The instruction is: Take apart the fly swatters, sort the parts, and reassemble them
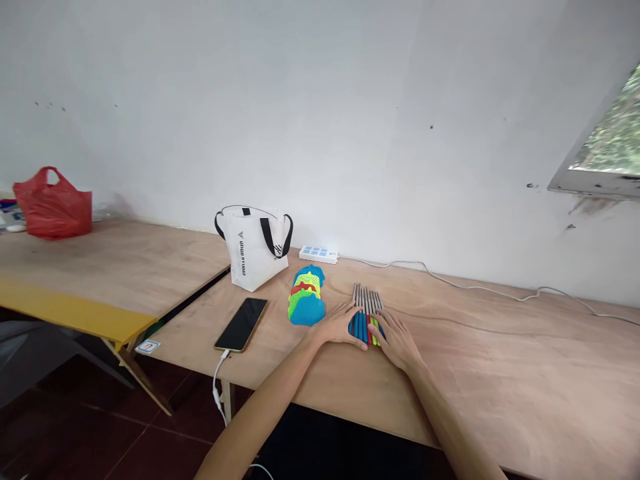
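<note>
A row of several sticks (367, 308) with metal shafts and blue, red and green handles lies on the wooden table (500, 373). My left hand (341, 325) rests flat on the left side of the handles, fingers stretched out. My right hand (396, 340) lies flat against the right side of the handles, fingers extended. Both hands flank the bundle and touch it. Just left of them sits a stack of colourful mesh pieces (307, 295) in blue, green and red.
A black phone (242, 323) with a white cable lies left of the stack. A white tote bag (254, 247) and a power strip (319, 253) stand near the wall. A red plastic bag (53, 205) sits on a second table (100, 267) at left.
</note>
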{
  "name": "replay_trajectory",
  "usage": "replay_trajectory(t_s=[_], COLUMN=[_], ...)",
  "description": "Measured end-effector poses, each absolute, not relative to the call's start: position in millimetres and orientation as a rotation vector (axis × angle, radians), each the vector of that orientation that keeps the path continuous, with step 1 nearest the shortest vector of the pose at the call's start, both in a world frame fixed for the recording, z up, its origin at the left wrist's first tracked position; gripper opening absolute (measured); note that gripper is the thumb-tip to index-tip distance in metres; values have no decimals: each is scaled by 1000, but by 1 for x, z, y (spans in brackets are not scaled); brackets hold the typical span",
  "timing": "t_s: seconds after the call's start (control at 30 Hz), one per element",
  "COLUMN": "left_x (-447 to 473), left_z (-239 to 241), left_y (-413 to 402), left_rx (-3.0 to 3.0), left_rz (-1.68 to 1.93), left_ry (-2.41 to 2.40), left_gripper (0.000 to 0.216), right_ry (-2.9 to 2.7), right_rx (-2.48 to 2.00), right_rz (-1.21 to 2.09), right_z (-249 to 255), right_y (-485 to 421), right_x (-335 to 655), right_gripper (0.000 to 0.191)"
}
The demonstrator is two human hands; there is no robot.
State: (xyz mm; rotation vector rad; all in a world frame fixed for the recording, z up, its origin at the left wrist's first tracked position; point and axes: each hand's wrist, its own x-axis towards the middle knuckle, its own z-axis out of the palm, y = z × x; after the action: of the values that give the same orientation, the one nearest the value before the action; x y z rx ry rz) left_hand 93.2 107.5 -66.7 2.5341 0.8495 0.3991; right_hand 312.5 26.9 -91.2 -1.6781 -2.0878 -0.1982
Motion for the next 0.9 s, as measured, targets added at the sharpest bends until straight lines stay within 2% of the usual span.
replay_trajectory(t_s=[0.33,0.53,0.63,0.7,0.77,0.83,0.9], left_x=[97,100,97,91,82,72,64], left_z=[-67,-61,-58,-59,-62,-67,-70], left_y=[102,99,104,108,113,116,118], left_rx=[2573,2643,2594,2504,2405,2334,2311], left_rz=[495,701,863,875,788,654,559], left_ry=[780,861,1206,1563,1845,1976,2012], left_gripper=[99,60,51,55,68,78,74], right_ry=[-2172,-2202,-2190,-2182,-2174,-2172,-2170], right_rx=[-1566,-1542,-1555,-1564,-1567,-1566,-1568], right_rz=[-102,-106,-75,-51,-34,-24,-19], right_z=[-98,-96,-93,-92,-90,-90,-89], right_y=[30,30,29,28,27,27,27], right_x=[315,314,313,312,312,311,311], right_gripper=[54,54,55,54,54,54,55])
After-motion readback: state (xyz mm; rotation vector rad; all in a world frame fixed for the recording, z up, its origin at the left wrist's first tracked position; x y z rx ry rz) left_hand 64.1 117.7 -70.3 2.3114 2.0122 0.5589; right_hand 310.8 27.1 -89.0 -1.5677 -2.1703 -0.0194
